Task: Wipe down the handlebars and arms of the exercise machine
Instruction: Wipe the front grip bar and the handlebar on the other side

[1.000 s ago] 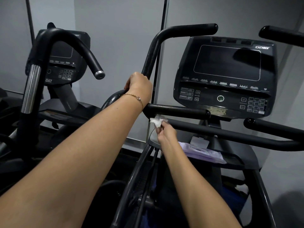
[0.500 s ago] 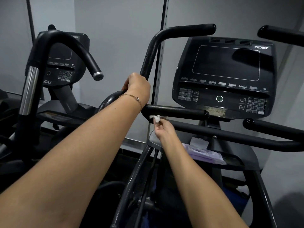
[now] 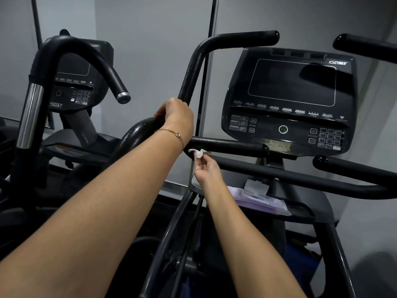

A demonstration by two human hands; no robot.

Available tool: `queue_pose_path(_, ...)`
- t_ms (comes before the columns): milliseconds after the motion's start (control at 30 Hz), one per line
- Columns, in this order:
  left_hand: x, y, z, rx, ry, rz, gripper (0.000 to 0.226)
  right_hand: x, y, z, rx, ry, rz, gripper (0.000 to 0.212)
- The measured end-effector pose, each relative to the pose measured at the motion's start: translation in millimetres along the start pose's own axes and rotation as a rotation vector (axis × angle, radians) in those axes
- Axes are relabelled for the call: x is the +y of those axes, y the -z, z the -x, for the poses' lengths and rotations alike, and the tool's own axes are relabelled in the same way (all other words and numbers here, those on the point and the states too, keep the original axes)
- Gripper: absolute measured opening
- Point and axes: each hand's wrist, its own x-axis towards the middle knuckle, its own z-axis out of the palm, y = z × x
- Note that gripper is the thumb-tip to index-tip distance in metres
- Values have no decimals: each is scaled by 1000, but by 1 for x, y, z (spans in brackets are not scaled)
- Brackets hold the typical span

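Pinching a crumpled white wipe [image 3: 198, 153], your right grip [image 3: 206, 169] sits just under the black padded handlebar [image 3: 227, 146]; above it, your left grip [image 3: 177, 117] clasps the curved black arm [image 3: 191, 76].

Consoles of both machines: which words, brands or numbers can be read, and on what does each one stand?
"CYBEX": top right corner of the right console.
"INCLINE": between the arrow keys of that console.
"50AT": lower left of the left console; a handlebar hides its start.
Too small or blurred: other key labels, keypad digits, left console's top logo.
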Motion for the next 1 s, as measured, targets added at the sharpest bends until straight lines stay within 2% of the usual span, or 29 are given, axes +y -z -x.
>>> queue_pose_path(100, 10, -4, 0, -19, 63, -42, 31, -12, 9, 28, -56, 20, -92, 12)
queue_pose_path(167, 16, -7, -1, -41, 84, -74, 31, -23, 17, 48, -93, 155, 94, 14)
queue_pose_path(200, 18, -8, -2, -45, 93, -87, 32, -32, 20, 57, -78, 291, 275, 16)
queue_pose_path(300, 24, -11, -4, -15, 117, -114, 33, -69, 19, 79, -75, 990, 1027, 28)
queue_pose_path(333, 26, -12, -4, -8, 122, -122, 33, -81, 15, 81, -80, 1168, 1297, 29)
queue_pose_path(367, 26, -12, -4, -1, 127, -124, 33, -90, 9, 79, -64, 1291, 1550, 29)
queue_pose_path(433, 27, -12, -3, 3, 148, -121, 34, -95, 1, 64, -21, 1392, 2016, 27)
queue_pose_path(500, 26, -12, -3, 3, 164, -120, 35, -81, 2, 45, -84, 1450, 2278, 29)
queue_pose_path(600, 25, -11, -2, -9, 168, -111, 35, -54, 2, 17, -248, 1431, 2475, 35)
queue_pose_path(700, 25, -11, -2, -18, 168, -118, 36, -41, -8, 2, -250, 1512, 2549, 37)
queue_pose_path(800, 23, -11, -5, -28, 156, -111, 35, -46, -6, 4, -285, 1512, 2588, 34)
queue_pose_path(933, 20, -13, -2, -12, 130, -116, 36, -79, 17, 18, -167, 1698, 2432, 32)
queue_pose_path(1000, 20, -14, 0, -13, 126, -127, 36, -89, 18, 22, -101, 1711, 2416, 31)
